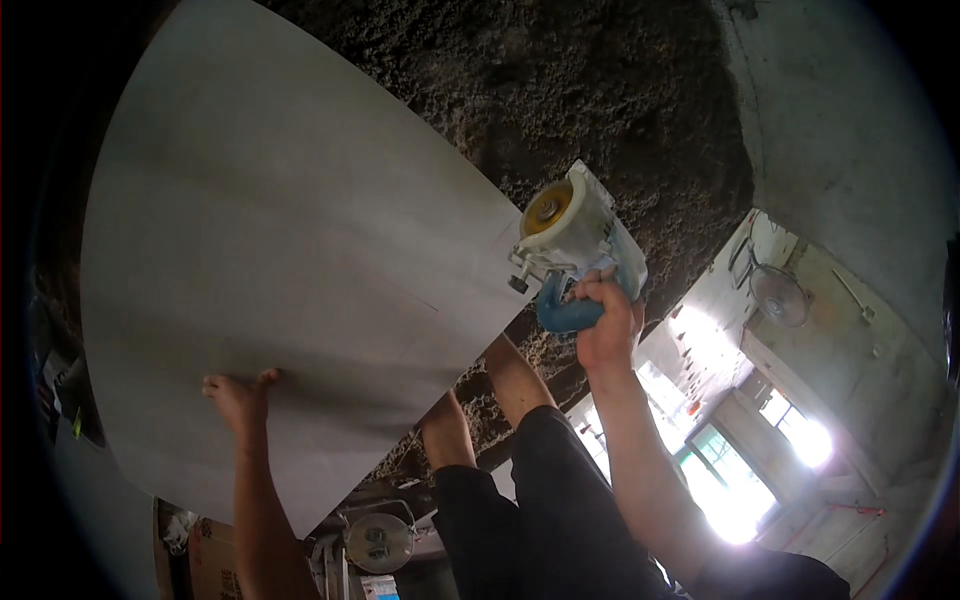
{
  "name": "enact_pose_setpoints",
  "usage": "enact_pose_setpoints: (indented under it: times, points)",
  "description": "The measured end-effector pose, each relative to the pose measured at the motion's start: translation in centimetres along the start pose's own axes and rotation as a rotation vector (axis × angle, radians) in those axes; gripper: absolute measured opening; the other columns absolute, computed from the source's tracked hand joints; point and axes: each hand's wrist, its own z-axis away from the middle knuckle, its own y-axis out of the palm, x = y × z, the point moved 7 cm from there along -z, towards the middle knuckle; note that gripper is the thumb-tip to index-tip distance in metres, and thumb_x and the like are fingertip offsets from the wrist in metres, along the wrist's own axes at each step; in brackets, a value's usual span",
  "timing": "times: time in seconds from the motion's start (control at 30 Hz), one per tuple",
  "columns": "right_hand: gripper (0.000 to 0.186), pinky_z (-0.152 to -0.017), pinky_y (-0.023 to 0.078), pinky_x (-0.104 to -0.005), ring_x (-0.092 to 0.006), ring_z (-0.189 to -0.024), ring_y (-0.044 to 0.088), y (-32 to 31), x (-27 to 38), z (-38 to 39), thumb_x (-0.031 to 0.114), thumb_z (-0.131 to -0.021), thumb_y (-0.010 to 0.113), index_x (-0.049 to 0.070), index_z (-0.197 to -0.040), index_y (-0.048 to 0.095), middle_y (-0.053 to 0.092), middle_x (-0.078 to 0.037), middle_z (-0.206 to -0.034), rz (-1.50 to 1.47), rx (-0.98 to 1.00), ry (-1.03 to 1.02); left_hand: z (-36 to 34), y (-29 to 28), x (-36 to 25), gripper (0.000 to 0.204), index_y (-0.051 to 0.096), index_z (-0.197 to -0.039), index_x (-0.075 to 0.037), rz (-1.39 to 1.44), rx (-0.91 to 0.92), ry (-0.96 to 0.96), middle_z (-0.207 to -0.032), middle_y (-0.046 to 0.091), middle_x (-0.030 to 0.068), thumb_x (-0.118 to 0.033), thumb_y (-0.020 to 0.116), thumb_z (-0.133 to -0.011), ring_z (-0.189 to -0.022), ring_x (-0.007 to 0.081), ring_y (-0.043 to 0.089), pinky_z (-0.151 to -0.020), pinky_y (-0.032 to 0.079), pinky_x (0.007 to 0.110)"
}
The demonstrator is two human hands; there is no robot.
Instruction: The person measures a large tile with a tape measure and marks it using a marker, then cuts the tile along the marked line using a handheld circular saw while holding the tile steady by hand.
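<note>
A large pale grey board (290,190) fills the left and middle of the head view. My left hand (238,402) lies on its lower part, thumb and fingers apart, holding nothing. My right hand (610,312) is closed round the blue handle of a handheld circular saw (612,245). The saw sits at the board's right edge, its round yellowish guard or blade side with a centre bolt facing up. Where the blade meets the board cannot be made out. A short thin dark line marks the board's surface left of the saw.
Dark, rough, lumpy ground (620,80) lies beyond the board's right edge. My bare legs (515,380) are close beside that edge, below the saw. One fan (779,295) is at the right, another fan (380,542) at the bottom near a cardboard box (213,552). Bright windows (725,480) glare at lower right.
</note>
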Motion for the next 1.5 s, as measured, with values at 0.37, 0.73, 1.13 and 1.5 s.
enact_pose_setpoints:
  times: [0.37,0.73,1.13,1.5]
  points:
    - [0.011,-0.067,0.045,-0.0311,-0.0191,-0.071,0.052,0.1,-0.7,-0.2,-0.005,-0.071,0.053,0.002,-0.079,0.053,0.055,-0.008,-0.076,-0.017,-0.008,0.012,-0.4,0.4,0.9,0.121,0.022,-0.127,0.027,-0.002,-0.019,0.028,-0.128,0.029,0.0479,-0.042,0.090,-0.053,-0.121,0.0511,0.041,-0.098,0.042,0.043]
    - [0.012,-0.065,0.046,-0.0307,-0.0202,-0.071,0.055,0.5,-0.8,-0.2,-0.006,-0.069,0.056,0.000,-0.079,0.056,0.057,-0.009,-0.077,0.000,-0.065,0.030,-0.1,0.2,1.3,0.109,0.030,-0.123,0.026,0.026,-0.103,0.043,-0.129,0.033,0.0442,-0.036,0.090,-0.056,-0.116,0.0488,0.046,-0.096,0.042,0.043]
    - [0.009,-0.063,0.046,-0.0293,-0.0205,-0.070,0.056,0.1,-0.9,0.3,-0.006,-0.067,0.057,0.001,-0.073,0.055,0.057,-0.009,-0.075,0.083,-0.114,0.023,1.3,-0.9,0.6,0.116,0.025,-0.129,0.022,0.010,-0.130,0.041,-0.133,0.030,0.0441,-0.036,0.090,-0.052,-0.125,0.0495,0.037,-0.103,0.038,0.042]
    - [0.023,-0.064,0.049,-0.0285,-0.0182,-0.070,0.056,-0.3,-0.5,1.1,-0.007,-0.067,0.052,0.002,-0.088,0.054,0.055,-0.007,-0.078,0.130,-0.115,0.059,1.7,-1.6,-0.1,0.124,0.018,-0.131,0.024,0.062,-0.055,-0.057,-0.135,0.024,0.0464,-0.034,0.092,-0.050,-0.132,0.0500,0.028,-0.107,0.034,0.041]
